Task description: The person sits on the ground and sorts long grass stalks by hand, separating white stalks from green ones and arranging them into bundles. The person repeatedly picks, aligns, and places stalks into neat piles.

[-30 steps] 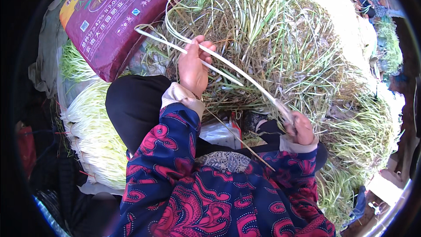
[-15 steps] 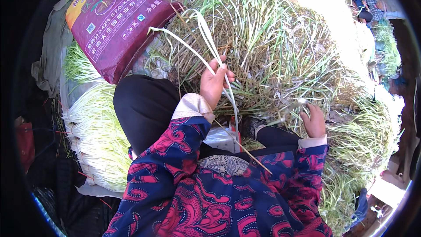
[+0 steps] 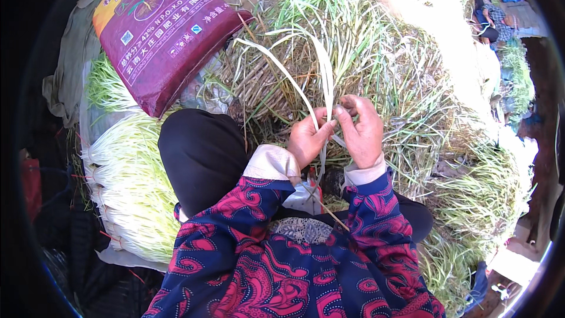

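My left hand (image 3: 306,143) grips a few long, pale green stalks (image 3: 326,76) between thumb and fingers. Their leafy ends arch upward over the heap, and the lower ends hang below the hand. Right beside it, my right hand (image 3: 363,135) pinches at the same stalks, thumb and fingertips together; the exact spot it grips is partly hidden. Under and beyond both hands spreads a large heap of loose green stalks (image 3: 388,65) mixed with dry brown leaves. A thin brown stem (image 3: 329,215) slants across my lap.
At the left lie neat bundles of pale stalks (image 3: 138,182) in a row. A maroon and yellow sack (image 3: 170,47) lies at the upper left, next to my dark-clad knee (image 3: 203,153). More loose greens (image 3: 482,182) extend to the right. A person (image 3: 491,20) sits at the far upper right.
My right hand has come from the right over to my left hand and closed on the stalks. My left hand has moved slightly right and down with the stalks.
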A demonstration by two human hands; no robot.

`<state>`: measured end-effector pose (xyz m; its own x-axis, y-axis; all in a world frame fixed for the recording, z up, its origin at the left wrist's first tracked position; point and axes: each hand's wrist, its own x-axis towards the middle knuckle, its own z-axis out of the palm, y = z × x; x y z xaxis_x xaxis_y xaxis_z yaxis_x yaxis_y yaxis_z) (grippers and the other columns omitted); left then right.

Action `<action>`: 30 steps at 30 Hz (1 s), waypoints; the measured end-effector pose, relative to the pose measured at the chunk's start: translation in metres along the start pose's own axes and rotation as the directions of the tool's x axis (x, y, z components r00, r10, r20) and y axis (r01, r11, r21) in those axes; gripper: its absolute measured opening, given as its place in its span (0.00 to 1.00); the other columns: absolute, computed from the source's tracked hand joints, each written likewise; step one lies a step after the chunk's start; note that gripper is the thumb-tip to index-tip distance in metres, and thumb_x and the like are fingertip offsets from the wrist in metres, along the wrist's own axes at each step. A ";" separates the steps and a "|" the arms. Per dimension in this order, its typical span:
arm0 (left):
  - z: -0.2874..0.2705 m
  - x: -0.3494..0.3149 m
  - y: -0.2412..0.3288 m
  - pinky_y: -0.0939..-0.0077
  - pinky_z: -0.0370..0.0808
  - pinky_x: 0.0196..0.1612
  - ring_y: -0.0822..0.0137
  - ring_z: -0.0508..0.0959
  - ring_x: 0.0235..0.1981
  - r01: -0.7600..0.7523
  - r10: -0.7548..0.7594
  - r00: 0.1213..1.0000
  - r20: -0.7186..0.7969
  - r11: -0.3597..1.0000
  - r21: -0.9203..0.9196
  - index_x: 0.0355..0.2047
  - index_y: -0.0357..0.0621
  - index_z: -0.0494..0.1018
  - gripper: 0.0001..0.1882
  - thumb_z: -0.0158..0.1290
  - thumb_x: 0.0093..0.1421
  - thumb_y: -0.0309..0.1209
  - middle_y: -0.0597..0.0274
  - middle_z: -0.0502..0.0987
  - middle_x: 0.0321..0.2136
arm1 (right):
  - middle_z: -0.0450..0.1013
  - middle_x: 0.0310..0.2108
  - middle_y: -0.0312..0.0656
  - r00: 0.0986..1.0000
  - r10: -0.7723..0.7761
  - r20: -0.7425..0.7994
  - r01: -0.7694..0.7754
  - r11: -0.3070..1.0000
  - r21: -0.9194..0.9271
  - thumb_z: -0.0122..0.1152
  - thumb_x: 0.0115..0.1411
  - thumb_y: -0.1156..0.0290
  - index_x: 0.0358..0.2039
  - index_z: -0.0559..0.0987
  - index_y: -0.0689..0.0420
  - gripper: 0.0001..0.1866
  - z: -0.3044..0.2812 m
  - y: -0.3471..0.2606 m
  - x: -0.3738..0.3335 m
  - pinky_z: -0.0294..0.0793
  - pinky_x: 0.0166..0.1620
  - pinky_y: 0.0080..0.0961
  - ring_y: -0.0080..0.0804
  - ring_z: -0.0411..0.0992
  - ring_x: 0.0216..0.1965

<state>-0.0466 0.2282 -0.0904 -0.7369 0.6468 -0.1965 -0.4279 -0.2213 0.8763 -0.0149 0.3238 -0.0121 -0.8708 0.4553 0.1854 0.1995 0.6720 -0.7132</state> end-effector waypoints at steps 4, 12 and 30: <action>0.001 -0.002 0.011 0.84 0.67 0.25 0.79 0.69 0.20 -0.050 0.068 0.997 -0.047 0.952 0.302 0.37 0.41 0.67 0.13 0.50 0.49 0.25 0.62 0.72 0.19 | 0.68 0.24 0.42 0.999 0.030 -0.016 -0.033 0.934 -0.356 0.57 0.44 0.67 0.26 0.70 0.57 0.10 0.012 -0.010 0.023 0.66 0.27 0.27 0.37 0.68 0.25; -0.001 0.004 0.015 0.85 0.64 0.21 0.82 0.66 0.17 -0.036 0.083 0.992 -0.100 0.914 0.403 0.35 0.42 0.68 0.12 0.51 0.48 0.26 0.68 0.68 0.14 | 0.69 0.18 0.42 0.987 0.158 -0.010 -0.155 0.949 -0.275 0.57 0.43 0.68 0.27 0.69 0.57 0.11 0.021 0.001 0.029 0.66 0.23 0.28 0.36 0.69 0.21; -0.025 0.028 0.044 0.87 0.64 0.23 0.76 0.70 0.23 0.055 -0.112 0.976 -0.185 0.955 -0.290 0.27 0.45 0.63 0.11 0.38 0.57 0.38 0.67 0.69 0.23 | 0.69 0.26 0.40 0.863 0.027 0.505 -0.215 0.923 0.318 0.53 0.47 0.80 0.28 0.66 0.62 0.07 -0.024 0.006 -0.077 0.69 0.32 0.20 0.26 0.70 0.29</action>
<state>-0.0988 0.2179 -0.0681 -0.7684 0.5210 -0.3716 -0.6010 -0.3880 0.6988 0.0642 0.3068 -0.0140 -0.9727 0.1164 -0.2006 0.2287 0.3369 -0.9133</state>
